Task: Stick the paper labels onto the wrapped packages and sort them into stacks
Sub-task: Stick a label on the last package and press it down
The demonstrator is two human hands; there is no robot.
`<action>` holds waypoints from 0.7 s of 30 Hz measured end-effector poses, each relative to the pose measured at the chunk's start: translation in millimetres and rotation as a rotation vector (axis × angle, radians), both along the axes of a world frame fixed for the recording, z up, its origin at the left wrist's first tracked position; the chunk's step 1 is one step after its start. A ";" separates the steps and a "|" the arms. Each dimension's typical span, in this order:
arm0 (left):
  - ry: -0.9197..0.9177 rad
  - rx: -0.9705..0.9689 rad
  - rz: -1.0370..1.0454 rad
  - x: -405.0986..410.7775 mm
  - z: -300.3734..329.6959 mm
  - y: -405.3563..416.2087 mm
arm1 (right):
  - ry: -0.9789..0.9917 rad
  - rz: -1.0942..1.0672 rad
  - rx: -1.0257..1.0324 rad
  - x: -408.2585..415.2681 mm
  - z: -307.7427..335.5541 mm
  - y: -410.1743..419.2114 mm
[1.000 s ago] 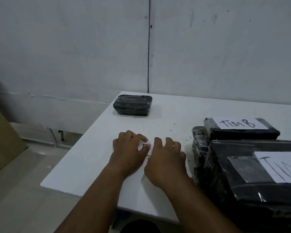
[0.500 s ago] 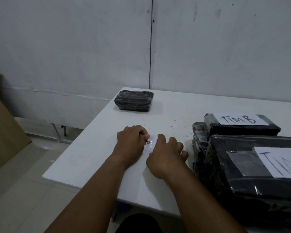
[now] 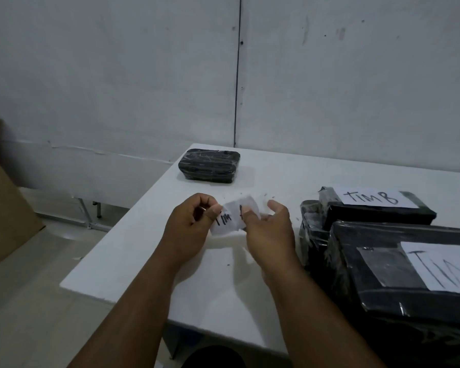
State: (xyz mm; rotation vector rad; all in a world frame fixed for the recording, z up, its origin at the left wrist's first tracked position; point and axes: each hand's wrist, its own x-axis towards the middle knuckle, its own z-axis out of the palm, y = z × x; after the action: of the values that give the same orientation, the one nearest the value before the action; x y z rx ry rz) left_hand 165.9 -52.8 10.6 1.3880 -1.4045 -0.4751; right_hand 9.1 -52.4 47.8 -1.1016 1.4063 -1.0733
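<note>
- The left hand [image 3: 190, 224] pinches the left end of a paper label [image 3: 230, 217] marked "Tim"; the right hand [image 3: 270, 229] pinches its right part.
- A second ago both grips worked flat on the surface [image 3: 149, 261]; now the label is lifted clear, apparently ready to stick.
- The unlabelled wrapped package [image 3: 209, 166] lies far left; the labelled stack [image 3: 377, 208] sits right.
</note>
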 end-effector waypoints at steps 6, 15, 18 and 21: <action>0.066 0.032 0.124 -0.1 12.1 -17.7 | -0.254 -0.198 -0.128 -1.6 -3.3 -6.0; -0.710 0.141 0.275 39.8 4.7 -97.0 | -0.476 -0.275 -0.226 -6.3 -4.0 -9.3; -0.923 0.266 0.251 45.1 11.7 -117.3 | -0.514 -0.261 -0.231 -5.8 -3.1 -8.4; -0.962 0.302 0.266 54.6 1.9 -136.7 | -0.535 -0.242 -0.221 -4.0 -2.2 -6.9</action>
State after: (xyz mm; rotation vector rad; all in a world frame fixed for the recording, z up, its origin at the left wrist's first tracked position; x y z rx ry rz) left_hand 220.5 -189.5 12.5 2.1683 -1.8881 0.2233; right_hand 5.1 -59.4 45.6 -0.7221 1.0201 -1.5902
